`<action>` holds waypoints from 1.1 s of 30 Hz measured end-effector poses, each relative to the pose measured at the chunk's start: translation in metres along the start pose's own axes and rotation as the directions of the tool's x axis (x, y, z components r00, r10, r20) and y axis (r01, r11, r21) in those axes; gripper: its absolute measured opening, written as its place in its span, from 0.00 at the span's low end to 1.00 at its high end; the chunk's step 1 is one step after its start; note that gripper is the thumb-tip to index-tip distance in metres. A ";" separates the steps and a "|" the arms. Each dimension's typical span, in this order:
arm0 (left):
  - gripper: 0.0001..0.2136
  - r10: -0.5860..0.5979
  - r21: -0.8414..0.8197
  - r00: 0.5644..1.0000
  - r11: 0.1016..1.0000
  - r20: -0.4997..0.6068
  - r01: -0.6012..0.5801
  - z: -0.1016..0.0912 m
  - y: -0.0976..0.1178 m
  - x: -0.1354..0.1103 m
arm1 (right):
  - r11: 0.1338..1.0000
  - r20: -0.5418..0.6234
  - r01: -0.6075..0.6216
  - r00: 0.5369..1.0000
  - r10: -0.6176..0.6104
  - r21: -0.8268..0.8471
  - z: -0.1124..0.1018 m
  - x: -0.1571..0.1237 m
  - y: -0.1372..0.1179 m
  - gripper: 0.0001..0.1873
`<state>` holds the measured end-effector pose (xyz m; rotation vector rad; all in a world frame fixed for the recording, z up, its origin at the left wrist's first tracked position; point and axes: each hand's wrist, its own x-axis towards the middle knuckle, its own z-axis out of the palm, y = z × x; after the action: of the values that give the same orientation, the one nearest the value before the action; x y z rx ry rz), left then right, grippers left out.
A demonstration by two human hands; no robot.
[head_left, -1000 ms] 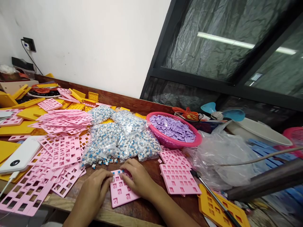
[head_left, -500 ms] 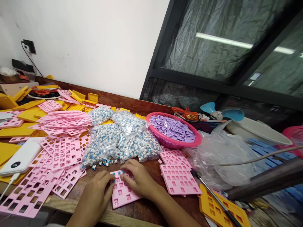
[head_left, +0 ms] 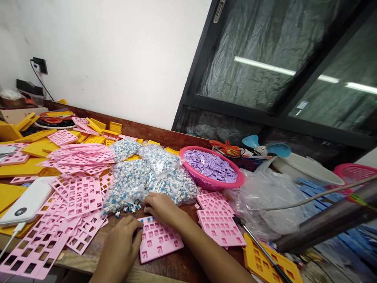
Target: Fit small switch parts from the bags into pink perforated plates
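Observation:
A pink plate with rows of square holes (head_left: pixel 160 248) lies on the table before me, a few blue-topped key switches (head_left: pixel 149 219) seated along its far edge. My left hand (head_left: pixel 125 239) grips the plate's left edge, fingers curled at its far left corner. Beyond that far edge, my right hand (head_left: pixel 161 208) reaches over to loose blue-and-white key switches (head_left: pixel 132 207) spilled before clear bags (head_left: pixel 126 179) of the same pieces. Its fingers are bent and close together; whatever lies between the tips is hidden.
Pink hole-plates (head_left: pixel 84 196) pile up at left beside a white power bank (head_left: pixel 28 200). A pink basket (head_left: pixel 191 179) holds purple pieces. Another pink plate (head_left: pixel 219 228), a black rod (head_left: pixel 262 245), a yellow plate (head_left: pixel 271 259) and plastic bags (head_left: pixel 265 200) lie at right.
My right hand has left the pink plate's top rows and moved away from me to the loose switches by the bags. The left hand stays at the plate's edge. The view has shifted slightly.

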<state>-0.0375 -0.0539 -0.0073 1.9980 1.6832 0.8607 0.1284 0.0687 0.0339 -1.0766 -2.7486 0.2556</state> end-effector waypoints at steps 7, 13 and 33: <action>0.14 0.028 0.288 0.999 0.957 -0.040 -0.015 0.007 0.008 -0.004 | 0.821 -0.142 -0.090 0.969 0.203 0.563 -0.005 -0.052 0.027 0.09; 0.11 0.157 0.632 0.984 0.772 -0.088 -0.067 0.033 0.025 -0.022 | 0.614 -0.128 -0.061 0.957 0.260 0.787 0.015 -0.062 0.042 0.12; 0.15 -0.117 0.228 0.993 0.966 -0.017 0.118 0.001 -0.010 0.029 | 0.908 -0.101 0.011 0.994 0.034 0.418 0.004 -0.071 0.038 0.11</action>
<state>-0.0413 -0.0240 -0.0084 2.0154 1.9588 0.6542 0.2034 0.0474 0.0146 -0.9547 -2.4318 0.7298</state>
